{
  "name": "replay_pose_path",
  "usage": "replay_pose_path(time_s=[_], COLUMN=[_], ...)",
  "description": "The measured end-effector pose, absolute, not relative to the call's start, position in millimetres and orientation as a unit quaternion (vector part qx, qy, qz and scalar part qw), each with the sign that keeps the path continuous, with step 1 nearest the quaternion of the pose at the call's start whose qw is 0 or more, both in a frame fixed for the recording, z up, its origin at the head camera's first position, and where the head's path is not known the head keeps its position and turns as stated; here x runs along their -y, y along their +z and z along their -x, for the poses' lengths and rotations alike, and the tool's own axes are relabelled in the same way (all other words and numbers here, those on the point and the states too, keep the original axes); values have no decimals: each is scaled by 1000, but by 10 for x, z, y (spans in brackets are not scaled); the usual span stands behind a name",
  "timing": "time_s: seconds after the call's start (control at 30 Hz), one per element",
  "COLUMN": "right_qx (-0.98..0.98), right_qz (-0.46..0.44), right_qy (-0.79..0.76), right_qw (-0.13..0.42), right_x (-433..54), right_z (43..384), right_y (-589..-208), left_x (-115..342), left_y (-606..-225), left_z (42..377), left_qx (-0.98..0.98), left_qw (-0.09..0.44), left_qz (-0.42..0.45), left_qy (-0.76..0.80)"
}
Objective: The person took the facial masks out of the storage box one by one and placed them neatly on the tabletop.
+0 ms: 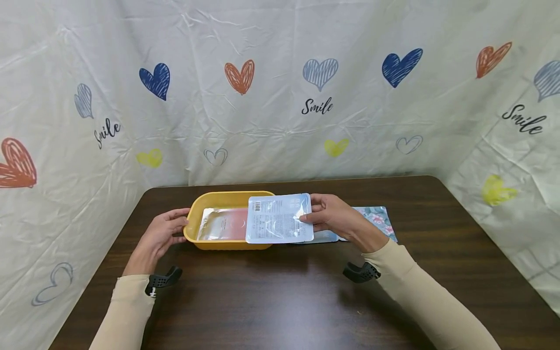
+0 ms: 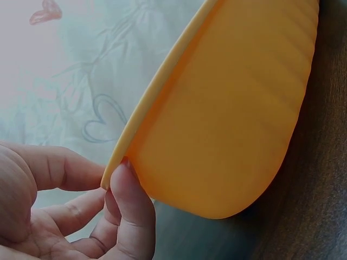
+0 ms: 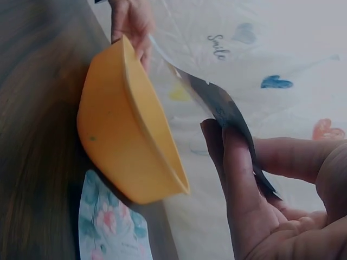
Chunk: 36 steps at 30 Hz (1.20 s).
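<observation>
A yellow plastic basin (image 1: 232,246) sits toward the back of the table, with a silver and pink foil packet (image 1: 222,224) lying inside. My left hand (image 1: 160,234) pinches the rim at its left end; the left wrist view shows the basin wall (image 2: 217,119) with thumb and fingers on either side of the lip. Between thumb and fingers, my right hand (image 1: 336,217) holds a light blue printed packet (image 1: 278,221) over the basin's right end, hiding part of it. In the right wrist view this packet (image 3: 219,105) appears edge-on and slightly bent, above the basin's rim.
On the table right of the basin lie another light blue packet (image 1: 324,237), partly covered, and a floral packet (image 1: 379,219). The dark wooden table (image 1: 271,301) is bordered at the back and sides by a white cloth (image 1: 271,116) printed with hearts.
</observation>
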State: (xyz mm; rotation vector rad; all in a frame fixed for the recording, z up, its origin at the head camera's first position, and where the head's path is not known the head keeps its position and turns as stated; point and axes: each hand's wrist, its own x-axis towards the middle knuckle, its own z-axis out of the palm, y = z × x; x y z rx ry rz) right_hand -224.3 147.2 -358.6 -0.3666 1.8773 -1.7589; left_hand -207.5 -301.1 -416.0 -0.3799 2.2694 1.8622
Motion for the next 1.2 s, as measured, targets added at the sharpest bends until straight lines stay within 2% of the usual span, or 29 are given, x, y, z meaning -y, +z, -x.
replay_pose_path(time_s=[0.3,1.2], right_qx=[-712,-704], right_qz=[109,86], right_qy=[-644,-637], right_qw=[256,301], right_x=[-1703,-2252], right_z=[2161,1805], right_y=[-3612,-3942], left_x=[3010,3000], left_y=[-4167,-4156], left_z=[2080,2072], left_qx=[-764,-768], left_qw=[89,91], left_qz=[128,127], left_qy=[626,621])
